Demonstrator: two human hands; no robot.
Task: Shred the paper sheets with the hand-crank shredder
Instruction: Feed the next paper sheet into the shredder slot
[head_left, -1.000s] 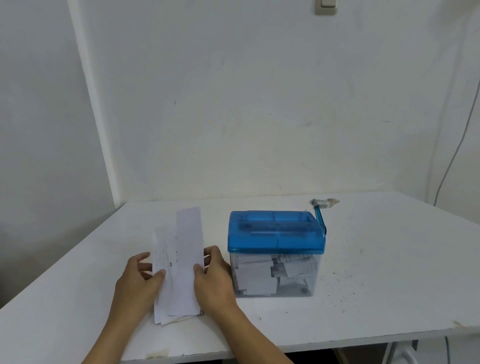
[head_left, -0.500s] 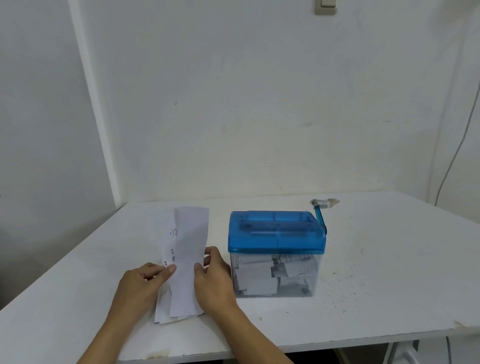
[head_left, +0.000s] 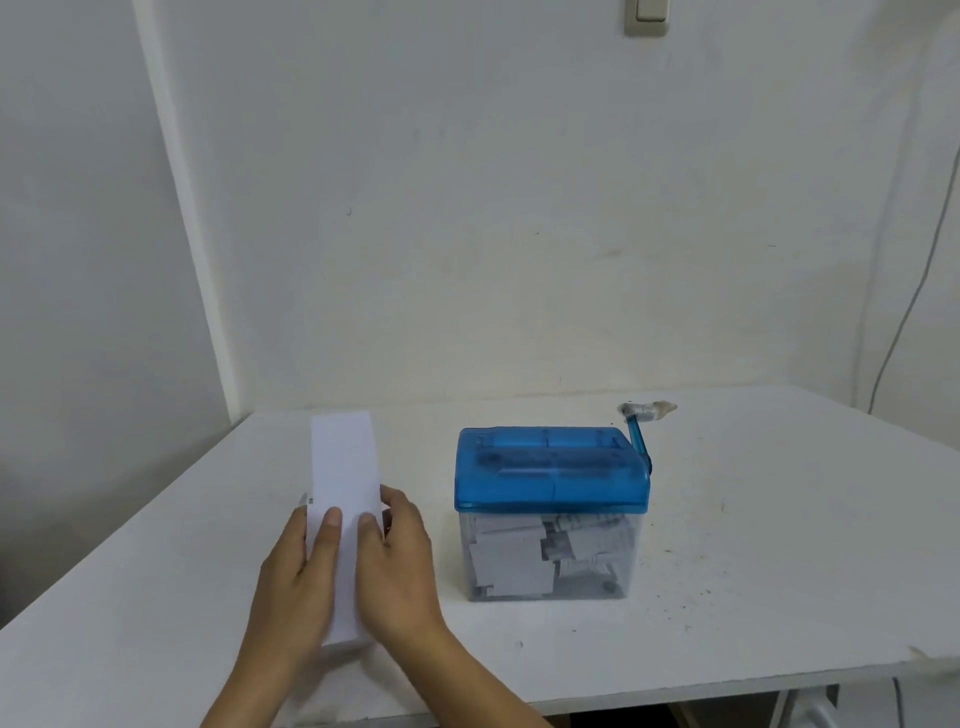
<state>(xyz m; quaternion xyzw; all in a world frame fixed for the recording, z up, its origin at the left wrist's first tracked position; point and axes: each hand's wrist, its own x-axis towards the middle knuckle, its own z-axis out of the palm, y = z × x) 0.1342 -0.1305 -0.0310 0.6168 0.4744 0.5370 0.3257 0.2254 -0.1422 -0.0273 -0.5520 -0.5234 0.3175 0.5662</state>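
Observation:
A folded stack of white paper sheets (head_left: 343, 467) stands tilted up off the white table (head_left: 779, 545), left of the shredder. My left hand (head_left: 296, 587) holds its left edge, fingers lying over the front. My right hand (head_left: 400, 561) grips the right edge, thumb on the front. The hand-crank shredder (head_left: 553, 512) has a blue translucent lid over a clear bin with paper pieces inside. Its blue crank (head_left: 641, 436) sticks up at the right rear, its handle wrapped in tape.
The table meets white walls at the back and left. A thin cable (head_left: 904, 322) runs down the wall at the right. Dark specks dot the table right of the shredder. The table's front edge lies close below my wrists.
The fanned sheets have been squared into one narrow stack. My left hand slid inward over the front of the paper; my right hand stayed at the right edge.

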